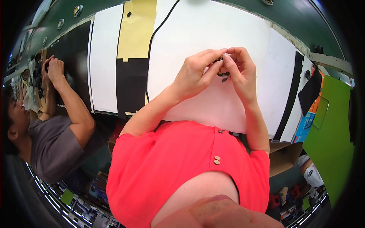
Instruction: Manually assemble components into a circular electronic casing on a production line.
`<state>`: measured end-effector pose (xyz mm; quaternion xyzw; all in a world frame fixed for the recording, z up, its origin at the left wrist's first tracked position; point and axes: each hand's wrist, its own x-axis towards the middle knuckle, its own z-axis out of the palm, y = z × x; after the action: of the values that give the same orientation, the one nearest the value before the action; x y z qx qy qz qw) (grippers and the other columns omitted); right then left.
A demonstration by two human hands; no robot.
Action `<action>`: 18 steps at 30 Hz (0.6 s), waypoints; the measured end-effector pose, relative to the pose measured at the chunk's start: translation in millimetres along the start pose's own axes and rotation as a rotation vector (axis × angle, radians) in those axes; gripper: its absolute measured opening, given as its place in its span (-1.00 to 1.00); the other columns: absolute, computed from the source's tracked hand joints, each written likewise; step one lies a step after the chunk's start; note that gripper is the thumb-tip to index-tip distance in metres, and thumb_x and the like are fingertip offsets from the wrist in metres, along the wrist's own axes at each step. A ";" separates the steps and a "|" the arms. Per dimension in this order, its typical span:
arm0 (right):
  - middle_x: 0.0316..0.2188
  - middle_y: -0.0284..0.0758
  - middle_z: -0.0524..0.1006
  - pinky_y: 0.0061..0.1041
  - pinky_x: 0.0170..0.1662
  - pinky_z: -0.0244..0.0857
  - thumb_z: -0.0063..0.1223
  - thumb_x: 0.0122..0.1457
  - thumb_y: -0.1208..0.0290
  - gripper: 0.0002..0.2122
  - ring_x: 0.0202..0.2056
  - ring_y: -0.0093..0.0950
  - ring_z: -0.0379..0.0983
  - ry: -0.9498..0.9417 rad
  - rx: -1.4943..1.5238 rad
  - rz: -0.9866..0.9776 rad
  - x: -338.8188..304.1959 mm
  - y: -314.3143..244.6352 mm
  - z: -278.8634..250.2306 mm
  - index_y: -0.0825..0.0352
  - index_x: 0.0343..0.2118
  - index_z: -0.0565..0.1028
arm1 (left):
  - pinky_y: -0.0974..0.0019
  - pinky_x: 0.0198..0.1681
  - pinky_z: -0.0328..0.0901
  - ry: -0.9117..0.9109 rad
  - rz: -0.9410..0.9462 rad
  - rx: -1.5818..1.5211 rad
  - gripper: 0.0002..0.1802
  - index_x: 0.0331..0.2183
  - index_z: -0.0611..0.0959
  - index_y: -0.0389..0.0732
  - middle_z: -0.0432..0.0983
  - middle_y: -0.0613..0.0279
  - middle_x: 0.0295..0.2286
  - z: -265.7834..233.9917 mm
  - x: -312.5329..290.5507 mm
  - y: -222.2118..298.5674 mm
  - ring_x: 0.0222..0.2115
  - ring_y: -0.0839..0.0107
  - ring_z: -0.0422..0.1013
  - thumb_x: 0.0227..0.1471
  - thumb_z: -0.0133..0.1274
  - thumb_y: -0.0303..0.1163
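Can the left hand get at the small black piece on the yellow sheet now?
Likely not just now: the left hand and right hand are both occupied with a small part.

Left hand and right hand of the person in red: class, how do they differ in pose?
The left hand comes in from the left of the small assembly, the right hand from its right.
The left forearm slants strongly toward the right; the right forearm stands much steeper in the picture.
The left thumb slants up rightward, the right thumb up leftward.
Both hands are bare, with fingertips at the assembly.
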<state>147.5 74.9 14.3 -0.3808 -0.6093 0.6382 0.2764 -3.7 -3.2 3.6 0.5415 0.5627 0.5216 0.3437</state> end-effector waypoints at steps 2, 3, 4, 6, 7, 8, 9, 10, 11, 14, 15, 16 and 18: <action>-0.42 -0.33 0.55 -0.62 -0.33 0.46 0.05 0.34 0.47 -0.83 -0.37 -0.61 0.56 -0.019 0.024 -0.013 0.2 -0.8 -1.9 0.46 -0.12 0.41 | 0.39 -0.25 0.52 0.016 0.012 -0.026 -0.61 0.04 0.62 -0.29 0.64 0.10 -0.21 1.1 0.2 0.6 -0.31 0.39 0.61 0.15 0.07 -0.65; -0.42 -0.33 0.55 -0.62 -0.33 0.46 0.05 0.34 0.47 -0.83 -0.37 -0.61 0.56 -0.018 0.024 -0.010 0.2 -0.7 -1.4 0.46 -0.12 0.41 | 0.39 -0.25 0.52 0.015 0.010 -0.027 -0.61 0.04 0.62 -0.29 0.64 0.10 -0.21 1.6 0.2 -0.2 -0.31 0.39 0.61 0.15 0.07 -0.65; -0.42 -0.33 0.54 -0.62 -0.32 0.46 0.04 0.35 0.45 -0.83 -0.37 -0.61 0.56 -0.016 0.066 -0.010 0.0 -0.7 -0.5 0.45 -0.13 0.41 | 0.37 -0.29 0.51 0.038 0.035 -0.014 -0.65 -0.01 0.64 -0.31 0.64 0.07 -0.23 2.1 0.1 -0.9 -0.33 0.35 0.62 0.15 0.08 -0.62; -0.41 -0.33 0.54 -0.61 -0.32 0.47 0.04 0.35 0.44 -0.83 -0.38 -0.61 0.55 -0.015 0.108 -0.008 0.5 -2.6 -0.3 0.44 -0.14 0.40 | 0.36 -0.33 0.50 0.062 0.059 -0.001 -0.69 -0.05 0.65 -0.32 0.65 0.05 -0.25 3.3 0.0 -2.1 -0.35 0.31 0.62 0.14 0.09 -0.60; -0.41 -0.33 0.54 -0.61 -0.32 0.48 0.03 0.36 0.43 -0.84 -0.38 -0.61 0.55 -0.015 0.090 0.005 1.2 -5.1 -0.7 0.44 -0.15 0.40 | 0.36 -0.34 0.50 0.080 0.068 0.006 -0.70 -0.07 0.66 -0.31 0.65 0.06 -0.25 4.1 -0.2 -3.0 -0.35 0.31 0.62 0.13 0.10 -0.60; -0.41 -0.33 0.54 -0.61 -0.32 0.48 0.03 0.36 0.42 -0.84 -0.39 -0.61 0.54 -0.015 0.073 0.019 1.7 -6.4 -0.9 0.43 -0.16 0.40 | 0.37 -0.35 0.50 0.098 0.078 0.012 -0.70 -0.08 0.67 -0.29 0.66 0.08 -0.26 4.3 -0.2 -3.7 -0.36 0.31 0.62 0.12 0.11 -0.60; -0.41 -0.33 0.54 -0.61 -0.32 0.48 0.03 0.36 0.42 -0.84 -0.39 -0.61 0.54 -0.014 0.073 0.020 1.5 -5.3 -0.8 0.43 -0.16 0.40 | 0.37 -0.35 0.50 0.097 0.077 0.011 -0.70 -0.08 0.67 -0.29 0.66 0.08 -0.26 3.9 -0.1 -4.3 -0.36 0.31 0.62 0.12 0.11 -0.60; -0.42 -0.33 0.54 -0.62 -0.32 0.48 0.03 0.36 0.42 -0.84 -0.39 -0.61 0.54 -0.009 0.046 0.023 1.8 -3.8 -0.6 0.43 -0.17 0.40 | 0.37 -0.35 0.50 0.076 0.091 0.011 -0.70 -0.08 0.68 -0.29 0.67 0.09 -0.28 2.6 0.3 -4.8 -0.37 0.32 0.63 0.11 0.13 -0.59; -0.42 -0.33 0.54 -0.62 -0.33 0.48 0.03 0.36 0.42 -0.84 -0.38 -0.61 0.54 -0.004 0.020 0.027 2.1 -2.6 -0.6 0.43 -0.17 0.40 | 0.38 -0.35 0.50 0.055 0.104 0.010 -0.69 -0.08 0.68 -0.28 0.68 0.10 -0.29 1.5 0.6 -5.2 -0.38 0.32 0.63 0.10 0.14 -0.59; -0.43 -0.33 0.55 -0.63 -0.33 0.48 0.05 0.36 0.40 -0.82 -0.38 -0.63 0.53 -0.032 0.006 0.019 2.5 -4.2 -1.5 0.43 -0.17 0.40 | 0.38 -0.33 0.51 0.033 0.059 0.004 -0.69 -0.09 0.68 -0.29 0.68 0.11 -0.31 -1.3 0.1 -3.7 -0.41 0.34 0.63 0.08 0.15 -0.59; -0.43 -0.33 0.55 -0.63 -0.33 0.48 0.05 0.36 0.40 -0.82 -0.38 -0.63 0.53 -0.030 0.006 0.019 2.6 -3.4 -1.9 0.43 -0.17 0.40 | 0.38 -0.33 0.51 0.031 0.060 0.003 -0.69 -0.09 0.68 -0.29 0.68 0.11 -0.31 -1.0 0.6 -3.3 -0.41 0.34 0.63 0.08 0.15 -0.59; -0.43 -0.34 0.55 -0.63 -0.34 0.46 0.05 0.36 0.40 -0.82 -0.39 -0.64 0.53 -0.025 0.041 0.020 2.3 -1.9 -2.3 0.43 -0.16 0.40 | 0.39 -0.33 0.51 0.035 0.044 -0.033 -0.69 -0.08 0.68 -0.30 0.68 0.10 -0.31 -0.6 0.7 -2.8 -0.41 0.36 0.63 0.09 0.15 -0.58; -0.44 -0.34 0.55 -0.64 -0.34 0.45 0.05 0.36 0.41 -0.82 -0.39 -0.65 0.53 -0.021 0.077 0.019 2.3 -1.3 -2.9 0.43 -0.16 0.41 | 0.40 -0.32 0.51 0.039 0.028 -0.068 -0.69 -0.07 0.68 -0.30 0.68 0.08 -0.30 -0.2 0.8 -2.3 -0.41 0.37 0.63 0.10 0.15 -0.57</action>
<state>148.4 78.6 15.3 -0.3691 -0.5835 0.6677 0.2783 -4.6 -2.2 1.6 0.5269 0.5437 0.5557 0.3434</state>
